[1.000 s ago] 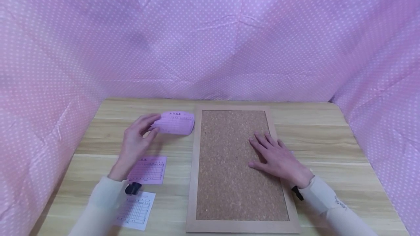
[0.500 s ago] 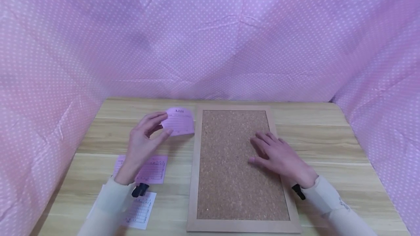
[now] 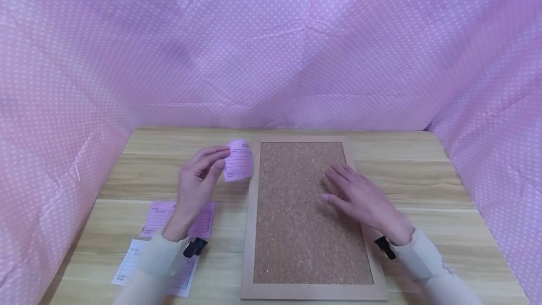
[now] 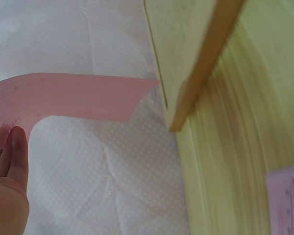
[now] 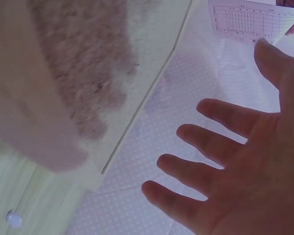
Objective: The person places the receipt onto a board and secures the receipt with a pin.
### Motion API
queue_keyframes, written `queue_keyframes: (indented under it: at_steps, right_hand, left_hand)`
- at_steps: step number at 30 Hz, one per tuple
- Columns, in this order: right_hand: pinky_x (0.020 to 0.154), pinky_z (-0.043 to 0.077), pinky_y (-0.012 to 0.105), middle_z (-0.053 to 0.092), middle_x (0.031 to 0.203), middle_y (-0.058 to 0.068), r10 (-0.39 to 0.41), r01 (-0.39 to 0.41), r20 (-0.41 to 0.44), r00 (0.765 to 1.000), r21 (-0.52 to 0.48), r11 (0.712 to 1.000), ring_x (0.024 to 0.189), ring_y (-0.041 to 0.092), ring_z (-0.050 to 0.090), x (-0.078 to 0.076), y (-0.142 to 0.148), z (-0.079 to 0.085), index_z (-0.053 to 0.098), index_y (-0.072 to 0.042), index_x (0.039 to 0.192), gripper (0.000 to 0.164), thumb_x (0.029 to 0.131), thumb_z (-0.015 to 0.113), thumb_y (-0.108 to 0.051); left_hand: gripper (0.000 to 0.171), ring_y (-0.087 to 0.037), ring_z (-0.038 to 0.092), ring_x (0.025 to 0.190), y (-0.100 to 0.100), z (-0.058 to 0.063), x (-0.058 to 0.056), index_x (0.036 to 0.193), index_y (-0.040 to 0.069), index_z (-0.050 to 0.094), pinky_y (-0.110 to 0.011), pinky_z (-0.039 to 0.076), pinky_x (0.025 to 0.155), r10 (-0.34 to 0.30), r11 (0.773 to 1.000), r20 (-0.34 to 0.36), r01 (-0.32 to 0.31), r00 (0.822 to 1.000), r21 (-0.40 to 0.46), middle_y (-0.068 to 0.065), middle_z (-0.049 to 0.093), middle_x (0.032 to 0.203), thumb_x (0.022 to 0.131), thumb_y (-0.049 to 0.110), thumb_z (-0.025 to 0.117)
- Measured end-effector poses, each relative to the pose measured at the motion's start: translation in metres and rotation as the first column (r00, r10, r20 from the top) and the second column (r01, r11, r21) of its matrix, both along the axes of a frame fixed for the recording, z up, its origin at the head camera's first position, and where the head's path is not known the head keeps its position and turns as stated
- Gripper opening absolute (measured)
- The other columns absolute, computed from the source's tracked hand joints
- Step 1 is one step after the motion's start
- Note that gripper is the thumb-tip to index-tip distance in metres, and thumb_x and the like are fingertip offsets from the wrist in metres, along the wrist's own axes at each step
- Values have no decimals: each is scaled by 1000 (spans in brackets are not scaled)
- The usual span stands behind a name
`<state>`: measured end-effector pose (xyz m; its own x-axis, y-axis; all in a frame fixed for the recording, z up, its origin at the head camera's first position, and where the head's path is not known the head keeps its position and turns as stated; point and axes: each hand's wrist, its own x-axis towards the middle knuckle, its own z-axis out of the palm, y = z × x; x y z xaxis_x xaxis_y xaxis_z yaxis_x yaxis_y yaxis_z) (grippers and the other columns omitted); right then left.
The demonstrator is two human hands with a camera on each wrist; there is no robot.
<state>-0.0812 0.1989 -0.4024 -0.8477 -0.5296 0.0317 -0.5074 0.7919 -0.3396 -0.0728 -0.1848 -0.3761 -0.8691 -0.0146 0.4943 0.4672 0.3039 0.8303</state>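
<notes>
My left hand (image 3: 196, 187) pinches a pink printed form slip (image 3: 239, 161) by its left edge, thumb against fingers. The slip is raised off the table and bows; in the left wrist view its free end reaches toward the board's edge. A wood-framed corkboard (image 3: 305, 248) lies flat on the table. Over its right side hovers my right hand (image 3: 362, 199), fingers extended and apart, holding nothing. In the right wrist view those fingers (image 5: 210, 147) show spread, with the pink slip (image 5: 245, 22) beyond the thumb.
Left of the corkboard lie another pink form (image 3: 161, 218) and, nearer, a white form (image 3: 129, 262), both partly covered by my left arm. A small pale round object (image 5: 13, 219) sits on the table right of the board. Pink dotted cloth (image 3: 271, 60) surrounds the table (image 3: 410, 164).
My left hand has moved right with the pink slip, which has turned and come to the board's left edge. My right hand has risen slightly off the cork.
</notes>
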Motion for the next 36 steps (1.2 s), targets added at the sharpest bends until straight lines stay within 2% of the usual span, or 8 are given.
queue_keyframes:
  at_steps: [2,7,14,19,24,27,32,36]
  right_hand:
    - [116,33,62,39,160,26,-16,16,4,1000,-32,999,145,48,37,-1,-3,2,47,2,152,73,104,58,-51]
    - [118,31,60,39,161,21,-59,62,35,998,-115,991,147,44,37,-3,-11,8,46,0,153,70,105,55,-51]
    - [119,31,58,40,162,15,-87,107,86,992,-256,961,147,39,39,-10,-21,13,46,-6,155,65,106,55,-49]
    - [120,31,56,44,160,15,-102,144,132,986,-369,918,147,35,40,-16,-28,17,44,-8,156,62,107,56,-44]
    - [114,38,59,46,158,14,-97,172,174,980,-487,856,143,38,45,-22,-33,18,44,-7,156,58,108,55,-37]
    - [112,41,58,48,157,14,-73,191,224,972,-572,798,140,38,48,-25,-37,19,44,-6,156,55,109,54,-34]
    - [115,40,52,53,151,15,-63,254,292,954,-685,682,139,31,50,-30,-41,21,46,-3,153,51,110,53,-29]
    - [111,44,40,57,146,18,-97,288,295,951,-724,627,133,31,54,-31,-42,25,48,0,150,47,109,52,-23]
  left_hand:
    - [22,-12,67,112,6,2,0,116,-6,74,-18,55,88,-34,998,4,33,999,54,-17,69,125,97,-8,65]
    - [23,-17,67,115,20,8,2,116,-11,72,-26,54,97,-83,985,23,78,996,153,-20,67,126,93,-11,67]
    - [28,-17,68,114,32,12,2,120,-8,72,-26,55,94,-83,982,98,64,992,179,-14,67,128,92,-10,69]
    - [30,-16,69,113,39,13,2,121,-7,72,-26,56,93,-77,978,122,51,990,201,-11,67,128,92,-12,68]
    - [30,-16,69,110,44,11,0,121,-7,72,-26,57,91,-84,975,130,55,988,217,-12,67,127,91,-13,67]
    - [30,-16,69,111,46,10,0,120,-7,72,-26,56,92,-91,975,134,60,987,215,-12,68,127,91,-12,67]
    - [29,-18,69,112,49,10,0,121,-6,72,-27,56,94,-107,973,142,74,984,219,-11,68,126,92,-11,67]
    - [30,-18,69,112,52,8,-1,121,-6,72,-28,56,95,-114,971,147,78,983,226,-12,67,127,92,-12,67]
